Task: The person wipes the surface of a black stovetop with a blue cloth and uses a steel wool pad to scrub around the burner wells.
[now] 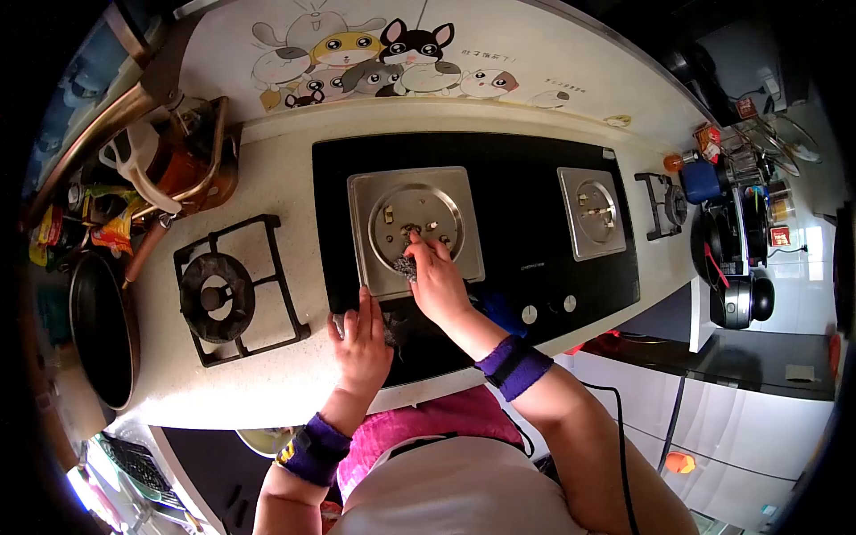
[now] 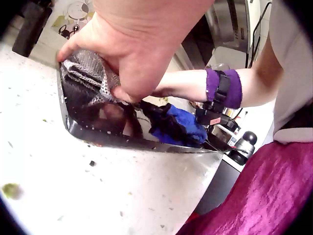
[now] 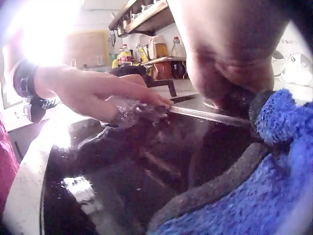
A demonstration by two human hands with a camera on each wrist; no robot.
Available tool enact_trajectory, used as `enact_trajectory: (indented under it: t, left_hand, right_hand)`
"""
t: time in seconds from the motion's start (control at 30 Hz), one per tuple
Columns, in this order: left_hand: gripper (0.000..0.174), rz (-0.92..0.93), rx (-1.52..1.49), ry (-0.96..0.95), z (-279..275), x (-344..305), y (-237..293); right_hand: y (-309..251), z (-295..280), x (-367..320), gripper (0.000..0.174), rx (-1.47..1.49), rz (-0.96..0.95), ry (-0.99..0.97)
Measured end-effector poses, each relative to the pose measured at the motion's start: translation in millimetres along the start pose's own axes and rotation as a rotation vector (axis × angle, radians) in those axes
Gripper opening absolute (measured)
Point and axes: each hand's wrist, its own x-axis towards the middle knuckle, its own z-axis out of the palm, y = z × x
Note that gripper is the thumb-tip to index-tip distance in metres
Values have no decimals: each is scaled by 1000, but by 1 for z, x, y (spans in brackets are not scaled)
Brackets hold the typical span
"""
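My right hand [image 1: 437, 281] pinches a dark grey steel wool scrubber [image 1: 404, 267] at the front of the round recess in the left steel burner plate [image 1: 473, 259]. In the right wrist view, that hand's fingers are mostly hidden. My left hand [image 1: 361, 352] is at the plate's front left corner, with a fingertip right at its edge. Under its palm and fingers it grips a crumpled grey mesh cloth [image 2: 93, 73], close over the black glass hob [image 1: 517, 214]. A blue fluffy cloth [image 3: 244, 200] with a dark border lies on the hob beside my right wrist.
A pan support with a burner ring [image 1: 216, 299] lies on the counter at left, beside a black frying pan [image 1: 102, 330]. Another pan support [image 1: 662, 207] sits right of the hob, near the right burner plate [image 1: 591, 214]. Food scraps [image 2: 11, 191] dot the counter.
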Motion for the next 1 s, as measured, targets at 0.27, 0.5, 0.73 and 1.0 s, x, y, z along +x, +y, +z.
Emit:
enact_trajectory:
  t: [0.27,0.5,0.73,1.0]
  left_hand:
    - [86,37,20,-8,0,-2,-2]
    - [85,38,18,-56,-5,-1,-1]
    - [88,35,-8,-40,-3,-2,-2]
    - [89,44,3,-47,-5,-1,-4]
  right_hand:
    - [3,3,-5,47,57,78,-123]
    - [-1,7,4,50,105,77,4]
    - [-2,-22,-12,54,83,114,-206]
    - [-8,5,12,42,-143,145,13]
